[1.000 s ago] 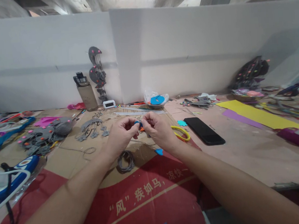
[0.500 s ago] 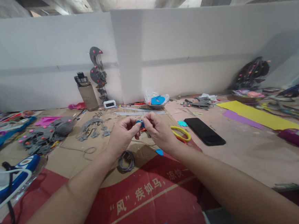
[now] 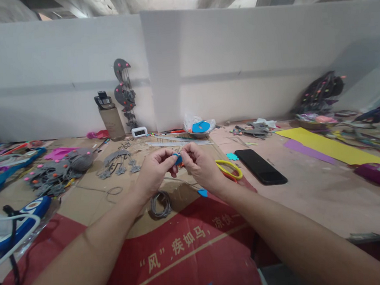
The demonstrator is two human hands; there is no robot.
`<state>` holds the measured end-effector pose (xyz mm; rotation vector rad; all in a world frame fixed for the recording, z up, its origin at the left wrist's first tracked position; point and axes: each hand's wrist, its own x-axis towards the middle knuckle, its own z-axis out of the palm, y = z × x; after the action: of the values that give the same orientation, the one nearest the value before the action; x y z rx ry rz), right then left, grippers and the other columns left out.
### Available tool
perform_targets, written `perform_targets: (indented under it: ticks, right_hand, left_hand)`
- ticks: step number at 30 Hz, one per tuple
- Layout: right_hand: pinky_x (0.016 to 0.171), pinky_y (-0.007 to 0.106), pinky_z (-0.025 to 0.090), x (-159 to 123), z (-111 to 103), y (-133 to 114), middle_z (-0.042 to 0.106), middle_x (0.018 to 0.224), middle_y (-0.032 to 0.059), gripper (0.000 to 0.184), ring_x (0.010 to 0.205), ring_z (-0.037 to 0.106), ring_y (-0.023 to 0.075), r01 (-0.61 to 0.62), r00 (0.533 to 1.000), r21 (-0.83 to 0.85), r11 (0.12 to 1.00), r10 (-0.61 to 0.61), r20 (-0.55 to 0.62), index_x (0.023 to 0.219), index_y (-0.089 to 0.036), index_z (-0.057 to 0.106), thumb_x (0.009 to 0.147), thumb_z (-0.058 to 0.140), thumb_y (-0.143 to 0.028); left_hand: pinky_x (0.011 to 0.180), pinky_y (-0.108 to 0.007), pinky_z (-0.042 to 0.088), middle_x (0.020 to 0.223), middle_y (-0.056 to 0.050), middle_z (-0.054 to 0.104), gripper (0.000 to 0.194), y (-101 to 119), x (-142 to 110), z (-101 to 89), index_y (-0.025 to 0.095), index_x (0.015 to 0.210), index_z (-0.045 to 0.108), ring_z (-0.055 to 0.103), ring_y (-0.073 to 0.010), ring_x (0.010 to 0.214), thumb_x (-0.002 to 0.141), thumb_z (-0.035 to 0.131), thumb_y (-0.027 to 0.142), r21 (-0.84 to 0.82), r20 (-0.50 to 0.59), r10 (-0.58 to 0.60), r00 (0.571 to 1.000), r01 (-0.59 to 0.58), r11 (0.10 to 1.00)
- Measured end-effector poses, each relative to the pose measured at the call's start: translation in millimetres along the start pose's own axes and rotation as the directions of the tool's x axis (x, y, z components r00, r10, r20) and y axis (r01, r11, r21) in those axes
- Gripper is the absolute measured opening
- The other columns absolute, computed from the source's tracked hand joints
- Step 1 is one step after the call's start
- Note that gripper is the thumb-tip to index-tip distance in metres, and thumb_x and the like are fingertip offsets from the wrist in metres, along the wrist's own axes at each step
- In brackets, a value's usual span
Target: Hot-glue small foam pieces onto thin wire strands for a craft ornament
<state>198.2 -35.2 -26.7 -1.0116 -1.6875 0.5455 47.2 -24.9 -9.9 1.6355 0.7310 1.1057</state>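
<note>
Pinched between the fingertips of my left hand (image 3: 157, 169) is a small blue felt piece (image 3: 178, 159). My right hand (image 3: 200, 163) is closed too, thumb and forefinger meeting at the piece's right edge; whatever they grip is too small to make out. Under the hands, a coil of grey cord (image 3: 161, 205) lies on the cardboard, and a thin strand runs toward a blue felt scrap (image 3: 203, 193) below my right hand. Scissors with yellow and orange handles (image 3: 230, 169) lie just right of that hand, partly hidden by it.
A black phone (image 3: 260, 166) and yellow sheet (image 3: 328, 145) lie to the right. Grey felt ornaments (image 3: 60, 170) and a blue power strip (image 3: 34, 212) are at left. Along the wall stand a bottle (image 3: 111, 120), a small white clock (image 3: 139, 132) and a bowl (image 3: 201, 135) holding blue felt.
My right fingertips have shifted slightly, and the blue piece has turned a little in my left fingers. Everything on the table stays where it was.
</note>
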Motion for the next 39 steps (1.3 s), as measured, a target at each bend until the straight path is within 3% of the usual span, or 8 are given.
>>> perform_targets:
  ticks: [5, 11, 22, 31, 39]
  right_hand:
    - [0.051, 0.023, 0.033, 3, -3, 0, 0.044, 0.06, -0.0044, 0.022, 0.053, 0.042, 0.0095, -0.011, 1.0, 0.046, 0.999, 0.01, 0.021, 0.076, -0.021, 0.041, 0.088, 0.041, -0.04]
    - [0.05, 0.023, 0.032, 3, -5, 3, 0.045, 0.061, -0.0038, 0.021, 0.053, 0.041, 0.0095, 0.006, 1.0, -0.019, 1.0, -0.006, 0.029, 0.077, -0.021, 0.043, 0.088, 0.042, -0.039]
    - [0.055, 0.024, 0.036, 4, -7, 2, 0.05, 0.065, -0.0019, 0.023, 0.059, 0.046, 0.0113, 0.059, 0.998, -0.079, 0.995, -0.056, 0.038, 0.077, -0.021, 0.045, 0.09, 0.041, -0.039]
    - [0.064, 0.027, 0.04, 7, -15, -3, 0.054, 0.077, 0.0016, 0.017, 0.07, 0.049, 0.0137, 0.111, 0.994, -0.121, 0.986, -0.11, 0.012, 0.087, -0.019, 0.052, 0.09, 0.044, -0.033]
    - [0.06, 0.027, 0.039, 6, -10, 4, 0.054, 0.075, 0.0017, 0.015, 0.068, 0.049, 0.0136, 0.105, 0.994, -0.131, 0.986, -0.102, 0.023, 0.088, -0.02, 0.055, 0.087, 0.049, -0.034]
  left_hand:
    - [0.055, -0.023, 0.044, 0.059, 0.002, 0.057, 0.013, 1, 0, -1.4, 0.014, 0.077, 0.059, 0.052, -0.0091, 0.053, 0.079, 0.059, 0.027, 0.002, 0.01, 0.017, 1.0, -0.017, 1.0]
    - [0.052, -0.023, 0.045, 0.06, 0.001, 0.059, 0.017, 3, 0, -1.1, 0.014, 0.079, 0.061, 0.054, -0.0096, 0.053, 0.079, 0.059, 0.03, -0.072, 0.02, 0.005, 1.0, -0.004, 0.997]
    - [0.059, -0.025, 0.051, 0.065, -0.003, 0.066, 0.026, 10, 3, -4.4, 0.013, 0.081, 0.066, 0.061, -0.0118, 0.058, 0.074, 0.067, 0.037, 0.108, 0.009, -0.06, 0.998, 0.059, 0.992]
    - [0.051, -0.02, 0.036, 0.062, 0.002, 0.058, 0.02, 10, 3, -3.7, 0.016, 0.074, 0.066, 0.046, -0.0071, 0.053, 0.075, 0.064, 0.036, 0.291, -0.128, 0.011, 0.992, 0.027, 0.956]
    - [0.046, -0.02, 0.029, 0.055, 0.005, 0.05, 0.02, 4, 5, -4.9, 0.017, 0.078, 0.067, 0.039, -0.0061, 0.049, 0.073, 0.067, 0.036, 0.195, -0.173, 0.026, 0.985, 0.008, 0.981]
